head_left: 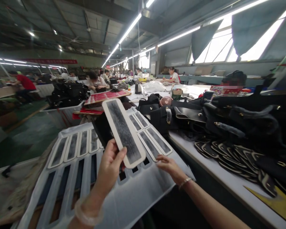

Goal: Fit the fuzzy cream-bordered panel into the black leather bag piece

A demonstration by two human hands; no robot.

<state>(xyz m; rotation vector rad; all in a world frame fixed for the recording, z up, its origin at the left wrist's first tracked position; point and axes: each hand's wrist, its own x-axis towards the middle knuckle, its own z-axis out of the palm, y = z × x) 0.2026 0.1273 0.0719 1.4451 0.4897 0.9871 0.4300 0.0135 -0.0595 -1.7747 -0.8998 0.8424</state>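
Note:
My left hand pinches the lower left edge of a long rounded panel, dark in the middle with a pale border, and holds it up tilted above the work surface. My right hand, fingers apart and slightly curled, is at the near end of similar panels lying on a grey-white sheet. More such panels lie in a row at the left, above long slots in the sheet. Something black is partly hidden behind the raised panel.
On the right, a white table bears black bags and a pile of dark, pale-edged pieces. A pink fan and a kettle stand farther back. A bin of black bags is at the left; several people work beyond.

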